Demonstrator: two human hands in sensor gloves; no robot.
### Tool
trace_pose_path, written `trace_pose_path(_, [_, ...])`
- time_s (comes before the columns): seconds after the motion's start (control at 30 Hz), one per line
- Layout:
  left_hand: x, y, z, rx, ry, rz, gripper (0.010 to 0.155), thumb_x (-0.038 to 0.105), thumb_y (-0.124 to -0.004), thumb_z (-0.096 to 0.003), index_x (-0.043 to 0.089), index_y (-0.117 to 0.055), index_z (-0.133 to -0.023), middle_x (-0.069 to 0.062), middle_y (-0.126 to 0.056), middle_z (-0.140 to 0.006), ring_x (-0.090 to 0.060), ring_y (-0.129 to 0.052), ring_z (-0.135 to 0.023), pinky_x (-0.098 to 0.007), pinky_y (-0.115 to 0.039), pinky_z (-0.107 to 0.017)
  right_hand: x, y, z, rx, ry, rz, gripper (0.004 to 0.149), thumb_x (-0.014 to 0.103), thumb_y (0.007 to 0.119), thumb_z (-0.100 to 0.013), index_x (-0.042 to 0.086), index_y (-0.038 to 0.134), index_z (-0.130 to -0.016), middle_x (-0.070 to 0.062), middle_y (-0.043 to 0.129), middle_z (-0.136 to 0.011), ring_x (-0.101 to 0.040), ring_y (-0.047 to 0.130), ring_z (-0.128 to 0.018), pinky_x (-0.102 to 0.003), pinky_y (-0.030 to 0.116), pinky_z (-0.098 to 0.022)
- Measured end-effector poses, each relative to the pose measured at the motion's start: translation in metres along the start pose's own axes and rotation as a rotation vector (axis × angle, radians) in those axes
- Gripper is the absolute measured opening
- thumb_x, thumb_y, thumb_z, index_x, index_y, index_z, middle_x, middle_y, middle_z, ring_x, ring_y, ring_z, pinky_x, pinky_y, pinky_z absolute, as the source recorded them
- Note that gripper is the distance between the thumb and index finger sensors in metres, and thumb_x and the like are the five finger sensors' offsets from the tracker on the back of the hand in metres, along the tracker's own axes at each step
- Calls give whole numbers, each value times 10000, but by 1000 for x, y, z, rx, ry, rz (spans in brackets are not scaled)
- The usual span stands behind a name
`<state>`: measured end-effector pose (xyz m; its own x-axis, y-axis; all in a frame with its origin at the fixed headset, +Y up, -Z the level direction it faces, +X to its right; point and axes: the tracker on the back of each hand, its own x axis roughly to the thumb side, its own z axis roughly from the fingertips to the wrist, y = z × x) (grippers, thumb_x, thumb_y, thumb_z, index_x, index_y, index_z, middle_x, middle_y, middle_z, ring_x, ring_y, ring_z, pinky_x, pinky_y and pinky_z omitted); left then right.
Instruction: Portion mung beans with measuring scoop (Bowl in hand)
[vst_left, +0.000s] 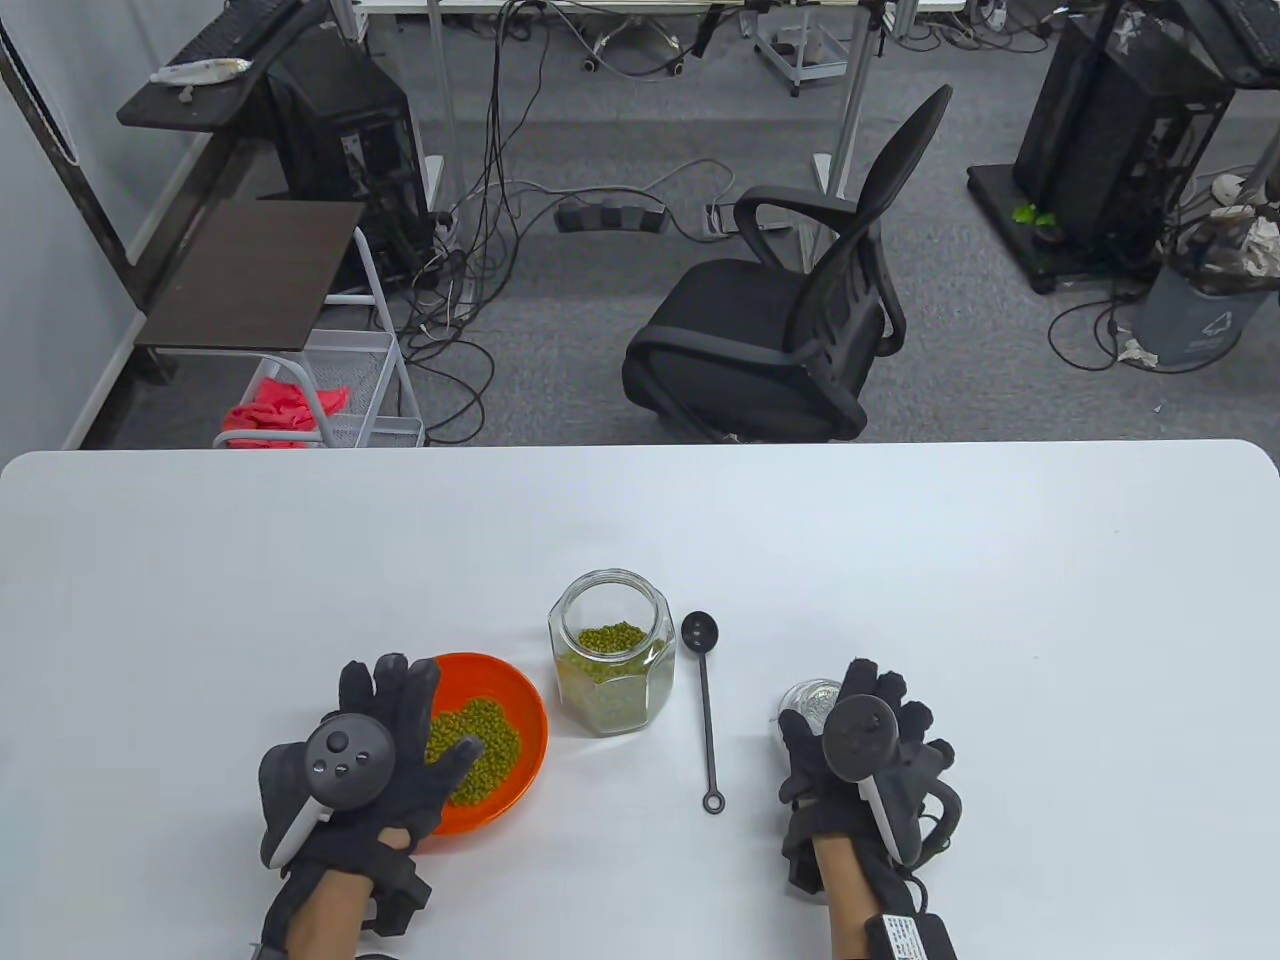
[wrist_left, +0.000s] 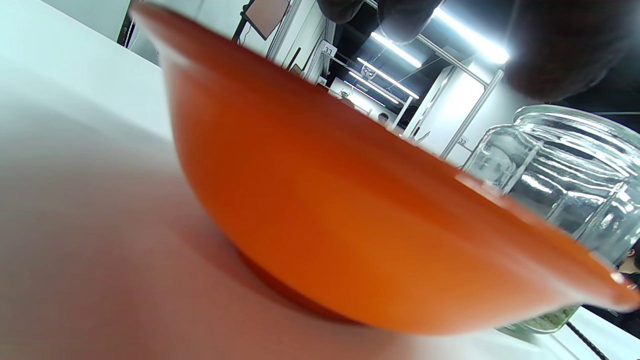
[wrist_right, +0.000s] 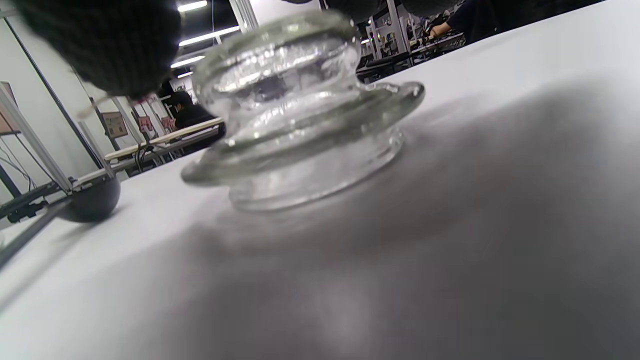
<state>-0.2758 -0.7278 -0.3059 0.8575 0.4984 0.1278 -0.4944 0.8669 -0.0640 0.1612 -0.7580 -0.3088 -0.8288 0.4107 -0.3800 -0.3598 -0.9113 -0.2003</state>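
An orange bowl (vst_left: 515, 705) with mung beans (vst_left: 480, 740) in it sits on the white table (vst_left: 300, 560). My left hand (vst_left: 440, 710) is spread over its left rim, thumb above the beans. In the left wrist view the bowl (wrist_left: 325, 210) rests on the table with my fingertips (wrist_left: 405, 20) above it. An open glass jar (vst_left: 610, 660) part-full of beans stands just right of the bowl. A black measuring scoop (vst_left: 705, 700) lies free on the table. My right hand (vst_left: 830, 700) is spread over the glass lid (wrist_right: 300, 115), which sits on the table.
The jar (wrist_left: 560, 180) stands close behind the bowl's right rim. The scoop's cup (wrist_right: 90, 202) lies left of the lid. A black office chair (vst_left: 790, 320) stands beyond the table's far edge. The table stretches wide to the back and right.
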Motion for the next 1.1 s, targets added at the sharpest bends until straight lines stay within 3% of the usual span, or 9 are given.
trace_pose_path(0.2, [-1,-1,0,-6,7,28,869,682,-674,-493,298,-264,-1156,-54,-158,-1160,-504,-102,-1078,-741,-286,-717,2,10,-4,83,-6,27,839,448,877,-422,175,452,-1092,-225,422,-1124,-591,406,-1023,-828,265,-635])
trace_pose_path(0.37, [-2,0,0,-2,13,40,867,680,-673,-494,294,-269,-1156,-59,-159,-1159,-507,-106,-1077,-741,-288,-715,4,9,-3,42,-8,39,808,379,916,-410,105,517,-1056,-283,517,-1045,-543,566,-973,-809,352,-637])
trace_pose_path(0.6, [-4,0,-1,-4,18,49,871,681,-670,-495,289,-259,-1156,-65,-156,-1158,-509,-105,-1076,-739,-289,-717,6,6,-1,50,-23,44,841,402,947,-384,46,540,-1027,-321,565,-974,-554,646,-869,-753,463,-626])
trace_pose_path(1.1, [-7,0,-1,1,20,63,869,679,-667,-497,287,-259,-1156,-67,-156,-1157,-507,-108,-1077,-735,-296,-720,14,-11,6,12,-44,-12,837,409,948,-384,33,554,-1019,-333,571,-960,-561,652,-849,-755,472,-615])
